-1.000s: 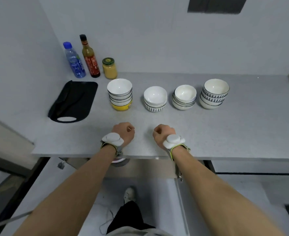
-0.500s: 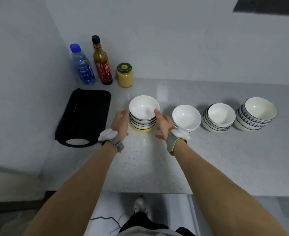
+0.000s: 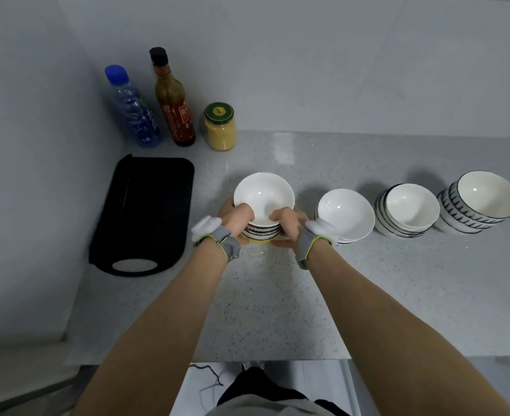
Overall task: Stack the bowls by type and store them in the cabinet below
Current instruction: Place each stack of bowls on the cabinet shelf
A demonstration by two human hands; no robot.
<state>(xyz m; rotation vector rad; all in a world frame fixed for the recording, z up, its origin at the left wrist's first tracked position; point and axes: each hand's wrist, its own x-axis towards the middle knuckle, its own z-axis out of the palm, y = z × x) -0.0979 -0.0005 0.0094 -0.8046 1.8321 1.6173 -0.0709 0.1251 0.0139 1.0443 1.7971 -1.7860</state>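
Several stacks of bowls stand in a row on the grey counter (image 3: 277, 310). The leftmost stack (image 3: 264, 196) has white bowls with dark rims on a yellow bowl at the bottom. My left hand (image 3: 235, 219) grips its left side and my right hand (image 3: 288, 225) grips its right side, thumbs over the top rim. To the right stand a white bowl stack (image 3: 345, 214), a striped stack (image 3: 408, 210) and a stack with a dark triangle pattern (image 3: 481, 202). The cabinet below is out of sight.
A black cutting board (image 3: 145, 211) lies left of the bowls. At the back left by the wall stand a blue water bottle (image 3: 132, 109), a brown sauce bottle (image 3: 171, 97) and a yellow jar (image 3: 220, 126). The counter's front edge runs near my elbows.
Both hands left the counter's front edge, reached forward and closed around the leftmost stack. My view has moved closer and to the left.
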